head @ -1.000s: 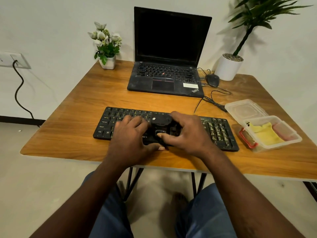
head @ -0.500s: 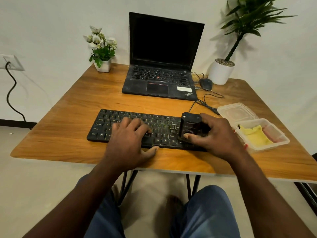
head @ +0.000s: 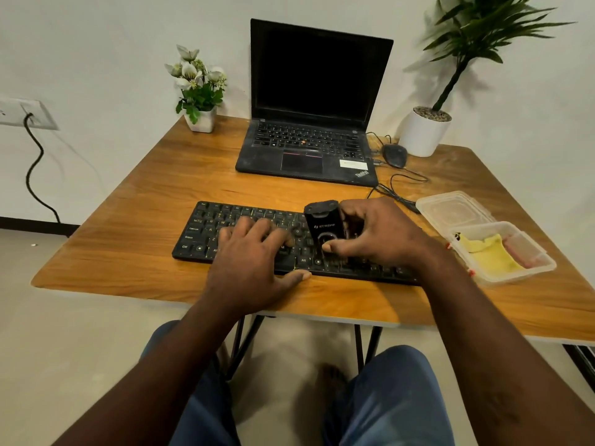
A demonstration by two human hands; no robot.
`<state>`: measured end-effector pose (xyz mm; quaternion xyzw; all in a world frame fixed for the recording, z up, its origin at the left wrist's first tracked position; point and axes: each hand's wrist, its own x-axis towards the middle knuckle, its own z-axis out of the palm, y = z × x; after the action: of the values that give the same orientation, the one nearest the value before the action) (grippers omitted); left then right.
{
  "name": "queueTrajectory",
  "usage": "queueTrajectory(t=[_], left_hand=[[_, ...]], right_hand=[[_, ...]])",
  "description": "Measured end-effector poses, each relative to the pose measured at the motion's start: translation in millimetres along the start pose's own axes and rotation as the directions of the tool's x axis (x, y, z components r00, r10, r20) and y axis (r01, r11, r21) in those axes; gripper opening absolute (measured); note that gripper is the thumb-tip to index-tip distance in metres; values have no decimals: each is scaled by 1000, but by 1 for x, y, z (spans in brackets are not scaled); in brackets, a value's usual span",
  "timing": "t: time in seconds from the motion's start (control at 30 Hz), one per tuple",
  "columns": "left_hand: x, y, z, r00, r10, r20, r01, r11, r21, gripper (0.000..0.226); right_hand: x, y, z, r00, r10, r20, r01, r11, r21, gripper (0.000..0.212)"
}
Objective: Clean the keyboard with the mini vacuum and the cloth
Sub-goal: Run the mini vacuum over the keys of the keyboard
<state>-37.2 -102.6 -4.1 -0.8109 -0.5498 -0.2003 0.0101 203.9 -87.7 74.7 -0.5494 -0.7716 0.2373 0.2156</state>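
A black keyboard [head: 225, 217] lies near the front edge of the wooden table [head: 135, 226]. My right hand [head: 383, 236] grips a small black mini vacuum [head: 323, 225] standing upright on the keys right of the middle, thumb on its front. My left hand [head: 254, 265] rests flat on the left half of the keyboard, fingers spread over the keys and thumb at its front edge. A yellow cloth [head: 489, 252] lies in a clear plastic container [head: 528, 268] at the right.
A black laptop [head: 315, 101] stands open behind the keyboard, with a mouse [head: 394, 155] and cables [head: 399, 191] to its right. The container's clear lid [head: 450, 210] lies beside it. A small flower pot [head: 201, 119] and a white plant pot [head: 421, 133] stand at the back.
My right hand slid the vacuum from the keyboard's middle out to the right, then back a little toward the middle. The left hand stayed on the left keys.
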Motion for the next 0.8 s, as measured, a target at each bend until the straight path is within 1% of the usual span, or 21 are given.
queueTrajectory(t=[0.07,0.1,0.2,0.23,0.33,0.37,0.47,0.5,0.6,0.63,0.73,0.77,0.8], left_hand=[[0,-1,1,1000,2,0,-2,1000,-1,71],[0,-1,1,1000,2,4,-2,1000,2,71],[0,-2,2,1000,0,11,0,1000,11,72],[1,-2,2,1000,-3,15,3,1000,14,72],[1,-1,2,1000,-5,15,5,1000,15,71],[0,-1,1,1000,-3,10,3,1000,12,71],[0,-1,1,1000,-2,4,2,1000,7,71],[0,-1,1,1000,-3,7,3,1000,8,71],[0,-1,2,1000,-5,9,5,1000,8,70],[0,-2,2,1000,-6,7,6,1000,6,70],[0,-2,3,1000,-4,1,4,1000,4,70],[0,-2,3,1000,-3,-1,3,1000,4,69],[0,-2,3,1000,-2,-4,2,1000,3,68]], right_hand=[[3,1,0,999,7,-54,-8,1000,-18,44],[3,1,1,998,7,-56,-8,1000,-12,45],[5,1,2,1000,7,18,-8,1000,28,42],[6,1,2,1000,8,22,-8,1000,29,42],[8,0,3,998,-5,-57,3,999,-32,43],[8,-1,4,998,-10,-60,8,999,-34,42],[8,1,1,998,-3,61,1,999,33,38],[8,2,0,998,-1,70,-2,999,48,38],[7,4,1,999,-4,-53,5,1000,27,44],[6,4,3,998,-3,-64,5,999,34,44],[3,8,2,999,-2,52,-4,994,110,38],[2,10,1,999,-6,53,0,992,123,38],[2,11,0,1000,-9,20,7,992,126,40]])
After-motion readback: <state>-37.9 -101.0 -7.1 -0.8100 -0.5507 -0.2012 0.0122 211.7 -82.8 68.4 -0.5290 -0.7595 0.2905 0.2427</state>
